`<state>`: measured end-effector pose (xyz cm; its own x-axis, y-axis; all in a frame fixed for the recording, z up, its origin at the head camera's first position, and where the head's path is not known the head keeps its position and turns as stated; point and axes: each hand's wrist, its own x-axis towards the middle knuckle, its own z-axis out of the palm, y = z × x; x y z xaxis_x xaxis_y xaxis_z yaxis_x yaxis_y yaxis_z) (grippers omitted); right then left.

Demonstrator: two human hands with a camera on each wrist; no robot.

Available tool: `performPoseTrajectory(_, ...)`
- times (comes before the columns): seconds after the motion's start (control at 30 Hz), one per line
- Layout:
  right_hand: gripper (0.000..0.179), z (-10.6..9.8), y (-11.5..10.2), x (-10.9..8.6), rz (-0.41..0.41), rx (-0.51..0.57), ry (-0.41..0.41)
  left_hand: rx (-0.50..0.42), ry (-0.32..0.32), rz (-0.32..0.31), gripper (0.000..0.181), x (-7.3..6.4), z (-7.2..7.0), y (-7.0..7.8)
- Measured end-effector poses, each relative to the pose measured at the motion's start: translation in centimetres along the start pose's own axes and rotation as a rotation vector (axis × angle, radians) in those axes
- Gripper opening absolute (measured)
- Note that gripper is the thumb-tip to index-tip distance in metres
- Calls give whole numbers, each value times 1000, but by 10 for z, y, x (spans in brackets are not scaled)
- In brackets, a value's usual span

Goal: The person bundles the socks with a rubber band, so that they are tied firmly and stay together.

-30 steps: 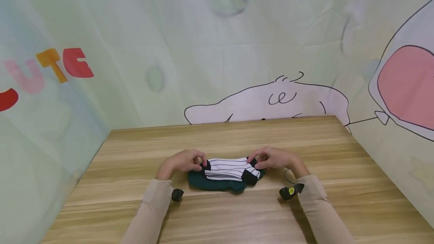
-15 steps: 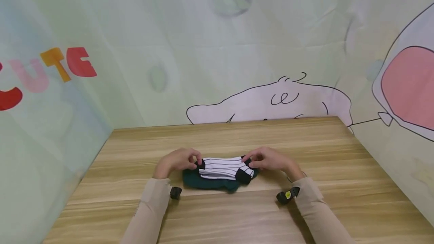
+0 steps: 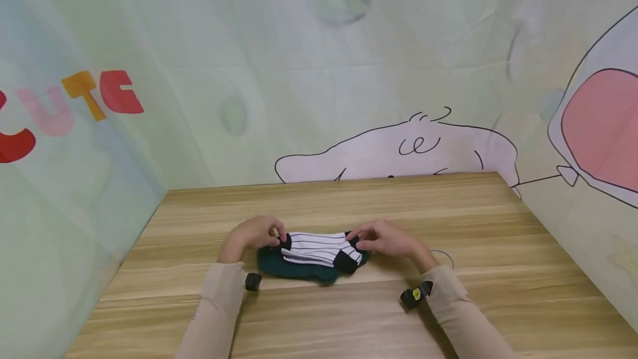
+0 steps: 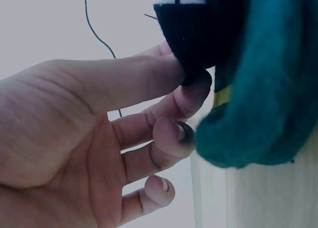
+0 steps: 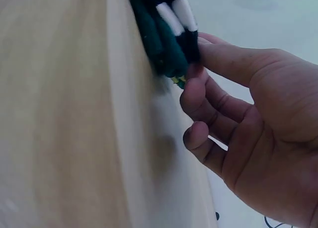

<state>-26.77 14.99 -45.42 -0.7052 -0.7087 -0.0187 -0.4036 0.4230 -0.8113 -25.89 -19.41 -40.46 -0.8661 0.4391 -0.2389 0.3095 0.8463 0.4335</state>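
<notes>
White socks (image 3: 314,249) with thin dark stripes and black ends lie across dark green socks (image 3: 289,268) in the middle of the table. My left hand (image 3: 253,237) pinches the black left end between thumb and index finger, and its other fingers curl loosely below. At the opposite side, my right hand (image 3: 386,238) pinches the black right end. In the left wrist view, the black tip (image 4: 186,37) hangs beside a bulging green fold (image 4: 258,89). The right wrist view has the striped fabric (image 5: 174,19) in the fingers, green cloth alongside. How many socks are stacked is unclear.
The wooden table (image 3: 319,326) reaches back to a cartoon-printed curtain (image 3: 319,98), which also hangs at both sides. Black wrist cameras (image 3: 253,281) sit on both wrists, and a thin cable (image 3: 446,255) loops near the right forearm.
Both hands and the striped and green socks have slid left together across the table, still pinched at both ends. The head view has also shifted slightly.
</notes>
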Motion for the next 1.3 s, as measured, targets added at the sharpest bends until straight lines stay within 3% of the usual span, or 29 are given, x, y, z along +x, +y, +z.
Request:
performPoseTrajectory(0.37, 25, 8, -4, 1, 10, 16, 1, 20, 6, -27, 12, -3, -4, -3)
performPoseTrajectory(0.97, 27, 3, -2, 2, -20, 12, -36, 30, 9, -60, 6, -1, -2, -3)
performPoseTrajectory(1.3, 27, -1, -7, 0, -5, 0, -18, -4, 20, 62, 19, 2, 0, 1)
